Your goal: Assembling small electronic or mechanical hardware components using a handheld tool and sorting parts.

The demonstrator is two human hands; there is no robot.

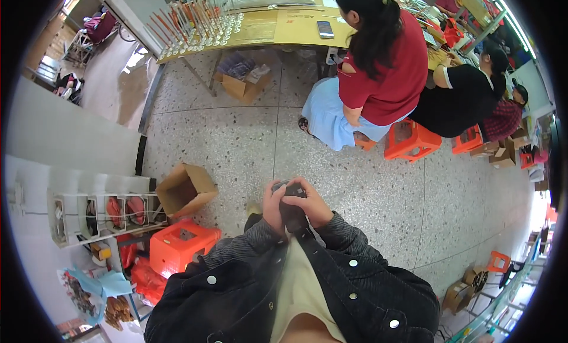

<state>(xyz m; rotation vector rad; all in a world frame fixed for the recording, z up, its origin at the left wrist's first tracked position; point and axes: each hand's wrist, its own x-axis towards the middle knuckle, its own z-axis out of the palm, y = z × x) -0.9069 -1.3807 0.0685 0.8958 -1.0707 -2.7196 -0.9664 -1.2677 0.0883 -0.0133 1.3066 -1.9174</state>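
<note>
Close to my chest I hold a small dark handheld device between both hands. My left hand wraps round its left side. The fingers of my right hand curl round the other side, with the thumb lying across its face. Below the hands, something black continues down toward my jacket; whether it is part of the device I cannot tell. What the device is exactly does not show.
Ahead stands a yellow table with rods on round bases and a phone. A person in red sits there, others farther right. Orange stools stand about. An open carton and a shelf are left.
</note>
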